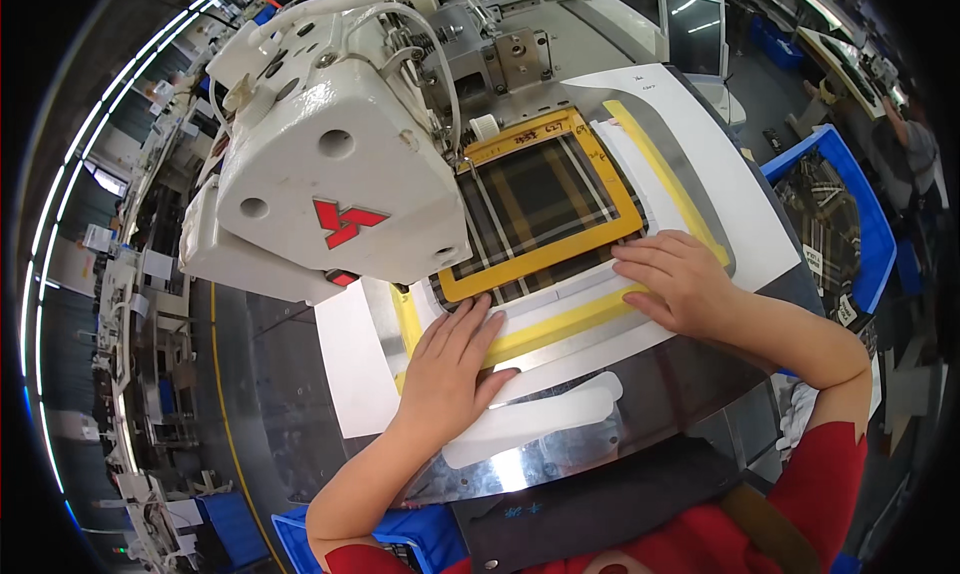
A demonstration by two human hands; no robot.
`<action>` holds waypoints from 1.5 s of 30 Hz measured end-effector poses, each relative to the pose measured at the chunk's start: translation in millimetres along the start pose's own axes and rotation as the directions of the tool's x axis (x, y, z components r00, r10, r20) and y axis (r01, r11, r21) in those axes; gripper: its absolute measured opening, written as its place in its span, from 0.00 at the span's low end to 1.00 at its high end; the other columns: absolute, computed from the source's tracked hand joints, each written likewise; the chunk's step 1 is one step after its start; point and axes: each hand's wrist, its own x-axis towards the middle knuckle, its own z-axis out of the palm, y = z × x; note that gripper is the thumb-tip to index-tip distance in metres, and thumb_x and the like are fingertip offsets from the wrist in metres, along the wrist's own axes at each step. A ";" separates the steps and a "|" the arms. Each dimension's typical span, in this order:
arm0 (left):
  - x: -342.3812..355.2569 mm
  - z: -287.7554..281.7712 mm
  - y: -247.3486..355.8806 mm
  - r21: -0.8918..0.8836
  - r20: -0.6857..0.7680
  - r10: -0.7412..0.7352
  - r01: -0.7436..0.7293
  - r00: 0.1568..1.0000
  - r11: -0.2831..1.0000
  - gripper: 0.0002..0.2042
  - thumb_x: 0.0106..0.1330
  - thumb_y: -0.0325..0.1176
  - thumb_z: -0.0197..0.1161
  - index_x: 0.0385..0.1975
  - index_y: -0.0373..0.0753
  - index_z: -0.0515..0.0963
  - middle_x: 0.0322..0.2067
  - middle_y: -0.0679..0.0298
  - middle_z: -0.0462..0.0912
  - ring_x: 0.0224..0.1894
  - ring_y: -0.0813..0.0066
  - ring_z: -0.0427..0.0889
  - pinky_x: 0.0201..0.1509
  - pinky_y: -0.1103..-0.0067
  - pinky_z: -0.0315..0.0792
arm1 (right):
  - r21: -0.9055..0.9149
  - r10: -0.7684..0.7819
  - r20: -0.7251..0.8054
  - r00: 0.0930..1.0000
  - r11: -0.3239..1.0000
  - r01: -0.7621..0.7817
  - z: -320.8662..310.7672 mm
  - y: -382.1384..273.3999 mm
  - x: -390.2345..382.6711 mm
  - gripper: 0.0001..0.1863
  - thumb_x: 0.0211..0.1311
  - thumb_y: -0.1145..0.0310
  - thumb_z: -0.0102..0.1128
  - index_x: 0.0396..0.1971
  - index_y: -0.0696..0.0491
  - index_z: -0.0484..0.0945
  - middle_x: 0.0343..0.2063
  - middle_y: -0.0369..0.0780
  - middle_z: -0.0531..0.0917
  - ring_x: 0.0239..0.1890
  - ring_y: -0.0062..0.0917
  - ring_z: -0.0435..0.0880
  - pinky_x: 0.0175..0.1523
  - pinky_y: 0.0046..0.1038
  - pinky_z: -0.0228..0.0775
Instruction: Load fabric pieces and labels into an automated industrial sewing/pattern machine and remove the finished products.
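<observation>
The plaid fabric [535, 199], lying under a yellow frame [545, 262] back from the desk's [690, 369] front edge, could pucker or skew if the left hand [450, 367] and right hand [685, 284], both resting with extended fingers and grasping nothing, press unevenly. There are two hands, one frame, one framed fabric and one sewing machine [295, 164].

sewing workshop, factory-like: large white sewing machine [385, 174], plaid fabric [540, 196] in yellow frame [545, 260], blue bin [880, 232] of plaid pieces [820, 214], rows of workstations [160, 324], long strip lights [24, 324].
</observation>
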 end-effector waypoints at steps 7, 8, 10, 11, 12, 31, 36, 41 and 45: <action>-7.3 -1.8 -1.9 0.063 0.030 -0.053 0.051 0.998 0.997 0.26 0.56 0.40 0.66 0.55 0.39 0.73 0.59 0.57 0.73 0.59 0.58 0.72 0.63 0.65 0.62 | 0.097 -0.013 0.020 1.000 0.995 0.011 3.4 1.2 -1.5 0.17 0.52 0.65 0.67 0.40 0.57 0.81 0.46 0.43 0.83 0.48 0.34 0.80 0.54 0.35 0.70; -6.6 0.3 -3.1 0.059 0.014 -0.041 0.040 0.999 0.997 0.26 0.55 0.40 0.66 0.54 0.39 0.73 0.58 0.58 0.73 0.59 0.58 0.72 0.63 0.65 0.63 | 0.052 0.003 -0.001 1.000 0.999 -0.003 3.8 1.6 -1.1 0.17 0.51 0.65 0.68 0.40 0.57 0.81 0.46 0.43 0.83 0.48 0.34 0.81 0.54 0.35 0.71; -6.2 0.6 -2.9 0.058 0.000 -0.042 0.042 0.999 0.997 0.26 0.55 0.40 0.67 0.54 0.39 0.73 0.58 0.58 0.74 0.58 0.59 0.73 0.62 0.66 0.63 | 0.018 0.010 -0.021 1.000 1.000 -0.009 3.9 1.7 -0.1 0.16 0.51 0.66 0.68 0.40 0.57 0.81 0.46 0.42 0.83 0.48 0.34 0.81 0.54 0.36 0.71; -4.5 -1.4 -1.3 0.076 -0.010 -0.022 0.023 1.000 0.997 0.24 0.57 0.41 0.66 0.52 0.38 0.74 0.56 0.58 0.75 0.57 0.61 0.74 0.62 0.67 0.65 | 0.006 0.001 -0.008 1.000 1.000 -0.001 2.7 2.2 -1.7 0.15 0.53 0.64 0.67 0.39 0.56 0.81 0.44 0.42 0.83 0.47 0.34 0.81 0.54 0.36 0.71; -4.0 -3.6 -0.9 0.099 -0.021 -0.005 0.007 1.000 0.995 0.22 0.58 0.41 0.66 0.51 0.38 0.75 0.55 0.58 0.76 0.57 0.63 0.75 0.61 0.68 0.66 | -0.004 -0.012 0.003 1.000 1.000 0.012 2.5 2.2 -1.6 0.15 0.54 0.63 0.66 0.38 0.56 0.81 0.43 0.42 0.84 0.47 0.33 0.82 0.55 0.36 0.71; -9.3 -4.2 -5.4 0.103 -0.011 -0.012 0.013 1.000 0.995 0.20 0.55 0.37 0.67 0.47 0.38 0.76 0.54 0.56 0.77 0.53 0.55 0.77 0.54 0.64 0.68 | 0.013 -0.099 -0.136 0.986 0.995 0.101 16.6 4.8 -2.2 0.15 0.55 0.62 0.65 0.38 0.56 0.81 0.42 0.41 0.84 0.43 0.32 0.83 0.49 0.33 0.74; -10.4 -2.4 -4.6 0.078 0.001 -0.018 0.018 1.000 0.997 0.18 0.56 0.33 0.63 0.47 0.37 0.76 0.55 0.54 0.76 0.55 0.53 0.75 0.56 0.63 0.66 | 0.116 0.432 -0.275 0.859 0.902 -0.417 -46.7 50.2 -38.6 0.10 0.58 0.63 0.62 0.37 0.50 0.83 0.36 0.39 0.85 0.38 0.33 0.83 0.45 0.33 0.74; -4.8 1.9 1.5 0.064 -0.022 -0.023 0.024 0.999 0.998 0.17 0.56 0.32 0.63 0.46 0.37 0.76 0.55 0.54 0.76 0.55 0.54 0.75 0.58 0.63 0.65 | -0.335 0.903 -0.182 0.389 0.315 -0.888 -100.5 183.0 -211.9 0.18 0.51 0.70 0.62 0.44 0.52 0.80 0.39 0.44 0.84 0.42 0.38 0.83 0.48 0.36 0.74; -6.4 2.9 -1.6 0.071 -0.051 -0.032 0.036 0.998 0.997 0.16 0.55 0.31 0.63 0.44 0.37 0.77 0.53 0.55 0.77 0.54 0.55 0.75 0.57 0.64 0.65 | -0.339 0.918 -0.075 0.390 0.344 -0.875 -83.8 200.9 -263.7 0.23 0.43 0.70 0.67 0.44 0.51 0.80 0.37 0.44 0.83 0.43 0.37 0.81 0.50 0.36 0.73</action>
